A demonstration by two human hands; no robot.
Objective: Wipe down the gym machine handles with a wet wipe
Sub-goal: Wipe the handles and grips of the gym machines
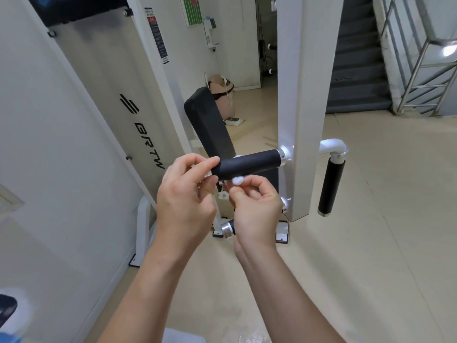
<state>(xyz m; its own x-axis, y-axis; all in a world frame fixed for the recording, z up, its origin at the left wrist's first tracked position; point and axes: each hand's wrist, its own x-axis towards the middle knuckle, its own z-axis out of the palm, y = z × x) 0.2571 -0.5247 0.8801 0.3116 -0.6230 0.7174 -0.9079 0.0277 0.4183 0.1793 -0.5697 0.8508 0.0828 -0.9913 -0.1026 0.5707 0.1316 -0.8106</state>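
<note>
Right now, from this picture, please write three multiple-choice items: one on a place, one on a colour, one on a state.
1. Where is the wipe? A under the horizontal handle; B on the floor; C on the stairs.
2. What colour is that handle's grip? A red; B black; C blue.
3. What is the left hand doing? A hanging idle; B holding the handle's free end; C pointing.
Answers: 1 A, the right hand pinches it below the grip; 2 B, plainly black; 3 B, its fingers curl round the end.

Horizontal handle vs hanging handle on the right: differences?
Horizontal handle lies level off the post; hanging handle points down from a silver elbow. The left hand pinches the horizontal handle's end, right hand holds the wipe under it; hanging handle is untouched. Both: black grips, silver collars.
</note>
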